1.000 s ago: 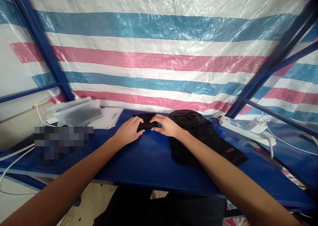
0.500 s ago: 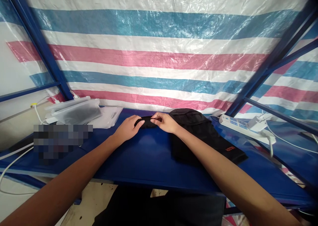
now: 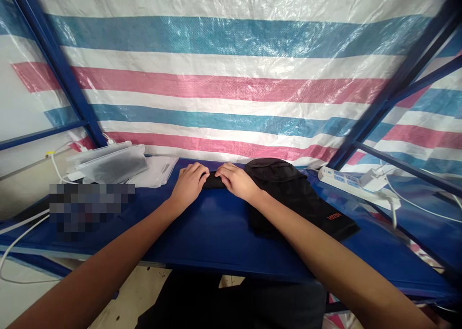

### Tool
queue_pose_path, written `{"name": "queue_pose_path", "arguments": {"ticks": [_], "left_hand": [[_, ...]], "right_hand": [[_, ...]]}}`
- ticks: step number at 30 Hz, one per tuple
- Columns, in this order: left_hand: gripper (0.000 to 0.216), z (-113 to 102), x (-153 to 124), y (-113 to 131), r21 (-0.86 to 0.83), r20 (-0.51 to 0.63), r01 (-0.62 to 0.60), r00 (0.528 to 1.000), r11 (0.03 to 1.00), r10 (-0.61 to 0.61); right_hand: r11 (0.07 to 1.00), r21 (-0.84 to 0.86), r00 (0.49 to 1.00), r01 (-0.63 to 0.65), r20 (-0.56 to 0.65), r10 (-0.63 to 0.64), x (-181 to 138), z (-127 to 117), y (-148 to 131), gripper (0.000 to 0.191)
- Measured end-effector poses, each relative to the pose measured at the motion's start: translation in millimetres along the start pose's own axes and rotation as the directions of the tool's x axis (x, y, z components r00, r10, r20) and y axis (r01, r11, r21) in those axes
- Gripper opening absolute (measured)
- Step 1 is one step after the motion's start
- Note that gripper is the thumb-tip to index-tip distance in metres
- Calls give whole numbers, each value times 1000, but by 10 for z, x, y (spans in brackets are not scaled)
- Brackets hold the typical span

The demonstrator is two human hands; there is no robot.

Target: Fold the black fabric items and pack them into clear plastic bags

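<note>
A small black bundle (image 3: 213, 181), perhaps rolled or folded cloth, lies on the blue tabletop (image 3: 202, 232) toward the back. My left hand (image 3: 191, 180) is closed over its left end, thumb and fingers curled together. At its right end my right hand (image 3: 234, 178) grips with bent fingers. Both hands cover much of the bundle, so its exact kind is hidden. Just right of my right hand lies a black cloth item (image 3: 277, 189) with orange lettering at its lower right corner; my right forearm crosses over it.
A white power strip (image 3: 355, 187) with a plugged-in charger lies at the right. Clear plastic sleeves (image 3: 111, 163) and white papers (image 3: 155, 171) lie back left, near white cables (image 3: 21, 244). Blue metal posts (image 3: 65, 73) frame a striped plastic sheet (image 3: 224, 85) behind.
My left hand has turned and its fingers have curled further over the bundle. My right hand has shifted slightly left, with its fingers now lower over the bundle's right end.
</note>
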State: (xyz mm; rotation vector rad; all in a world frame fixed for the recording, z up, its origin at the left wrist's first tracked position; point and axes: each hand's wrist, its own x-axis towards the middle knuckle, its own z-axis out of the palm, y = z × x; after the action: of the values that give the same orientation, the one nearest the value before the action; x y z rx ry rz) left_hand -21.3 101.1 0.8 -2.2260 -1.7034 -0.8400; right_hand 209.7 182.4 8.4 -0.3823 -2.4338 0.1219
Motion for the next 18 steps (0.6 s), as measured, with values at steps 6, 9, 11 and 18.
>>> {"name": "queue_pose_path", "arguments": {"ticks": [6,9,11,18], "left_hand": [[32,-30,-65,116,193,79,-146,988,970,133],[46,8,-108,153,200,91,-142,988,969,126],[57,27,-113,165,192,112,-128,988,973,108],[77,-27,-76,179,115,173,-117,980,987,96]], "right_hand": [[998,53,995,-43,94,38,-18,-92,65,44],[993,49,989,-104,111,98,1,-68,105,45],[986,60,983,-157,107,150,18,-54,103,41],[914,201,934,-354,118,336,29,-79,12,33]]}}
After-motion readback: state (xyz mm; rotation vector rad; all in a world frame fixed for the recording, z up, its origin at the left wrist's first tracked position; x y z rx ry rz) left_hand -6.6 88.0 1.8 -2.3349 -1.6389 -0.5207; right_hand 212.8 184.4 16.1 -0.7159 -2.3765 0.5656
